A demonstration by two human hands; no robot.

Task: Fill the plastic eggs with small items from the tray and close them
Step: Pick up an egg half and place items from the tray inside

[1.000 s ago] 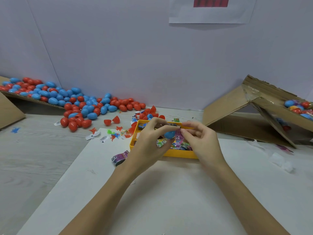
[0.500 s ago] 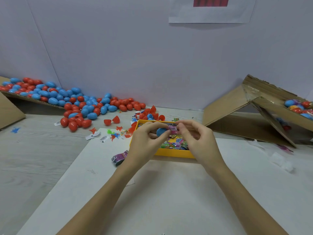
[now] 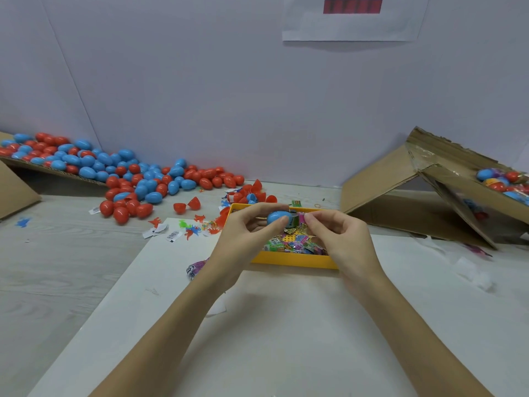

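The pale tabletop point(image 3: 286, 325) carries a yellow rectangular plastic tray point(image 3: 292, 260) of small wrapped items, kept close for picking. Above it, the left hand point(image 3: 243, 239) has its grip clasped round a blue plastic egg half point(image 3: 277, 217), mouth turned rightward to receive the pink wrapped packet point(image 3: 302, 218) pinched by the right hand point(image 3: 343, 239).

**Pale wood-grain surface, white sheet on top**

Pale wood-grain surface point(image 3: 57, 267), spread near and centre with a white sheet point(image 3: 286, 325). On the sheet's far edge, a yellow tray point(image 3: 292, 260). Far left, a heap of red and blue plastic eggs point(image 3: 137, 179), spilling off a cardboard flap point(image 3: 17, 190). Between heap and tray, open red egg halves point(image 3: 187, 206), paper scraps point(image 3: 160, 230). Far right, a collapsed cardboard box point(image 3: 400, 190).
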